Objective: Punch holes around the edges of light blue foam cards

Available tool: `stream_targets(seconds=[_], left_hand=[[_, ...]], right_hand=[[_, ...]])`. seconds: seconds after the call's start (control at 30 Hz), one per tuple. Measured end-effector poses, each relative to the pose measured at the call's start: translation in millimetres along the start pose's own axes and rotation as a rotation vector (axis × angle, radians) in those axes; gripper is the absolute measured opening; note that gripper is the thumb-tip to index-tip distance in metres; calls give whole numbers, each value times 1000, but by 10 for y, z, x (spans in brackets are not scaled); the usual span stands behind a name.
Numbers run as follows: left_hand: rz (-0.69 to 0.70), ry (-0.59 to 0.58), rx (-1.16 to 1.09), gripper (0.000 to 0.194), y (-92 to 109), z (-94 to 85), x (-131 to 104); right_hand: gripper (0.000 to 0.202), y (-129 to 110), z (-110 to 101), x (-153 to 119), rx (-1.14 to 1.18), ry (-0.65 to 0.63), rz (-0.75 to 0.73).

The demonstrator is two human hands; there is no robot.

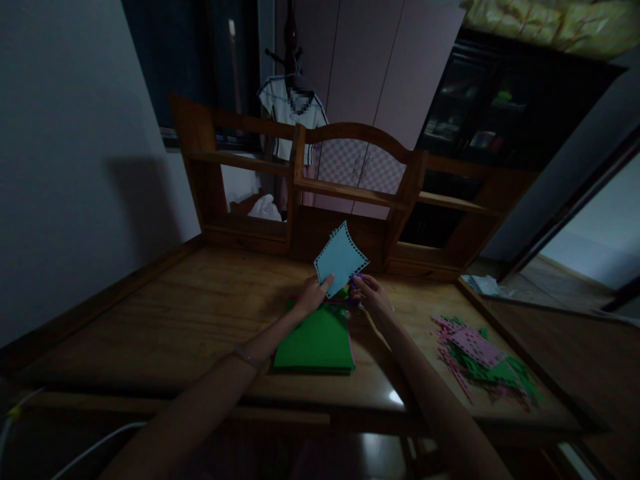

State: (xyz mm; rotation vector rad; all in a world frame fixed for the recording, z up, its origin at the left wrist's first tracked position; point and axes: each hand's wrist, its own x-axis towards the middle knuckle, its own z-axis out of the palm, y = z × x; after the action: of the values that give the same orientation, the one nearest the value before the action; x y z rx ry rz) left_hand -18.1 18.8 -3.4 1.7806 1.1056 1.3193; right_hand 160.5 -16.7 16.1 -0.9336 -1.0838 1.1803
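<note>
A light blue sheet of paper (341,257) with a dark dotted border is held up, tilted, above the desk. My left hand (314,293) pinches its lower left edge, thumb on the front. Close to the sheet's right corner, my right hand (373,297) is closed around small purple-handled scissors (355,277); their blades are hard to make out in the dim light. Below both hands lies a stack of green paper (315,343), with a pink edge showing at its side.
To the right, a heap of green and pink paper scraps (485,360) lies on the wooden desk (200,307). A wooden shelf unit (350,193) rises along the desk's back edge. The wall (90,167) borders the left side. A white cable (100,443) hangs at the lower left.
</note>
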Motion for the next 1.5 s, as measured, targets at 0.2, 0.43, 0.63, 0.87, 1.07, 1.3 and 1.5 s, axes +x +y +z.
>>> stream_targets(seconds=[0.2, 0.43, 0.63, 0.87, 1.07, 1.3, 1.5], left_hand=[[-7, 1, -13, 45, -18, 11, 7], [-22, -2, -22, 42, -13, 18, 11], [-28, 3, -49, 41, 1, 21, 8], [-37, -4, -40, 43, 3, 15, 1], [-38, -6, -23, 46, -28, 18, 12], [-37, -18, -39, 46, -18, 11, 3], [-11, -14, -55, 45, -41, 27, 15]], right_hand=[[31, 0, 3, -6, 5, 4, -2], [32, -6, 2, -3, 13, 9, 4], [31, -18, 14, -13, 14, 19, 12], [35, -38, 31, -32, 3, 31, 13], [33, -56, 37, -36, 13, 14, 17], [35, -55, 34, -35, 3, 14, 23], [35, -9, 2, 2, 12, -1, 28]])
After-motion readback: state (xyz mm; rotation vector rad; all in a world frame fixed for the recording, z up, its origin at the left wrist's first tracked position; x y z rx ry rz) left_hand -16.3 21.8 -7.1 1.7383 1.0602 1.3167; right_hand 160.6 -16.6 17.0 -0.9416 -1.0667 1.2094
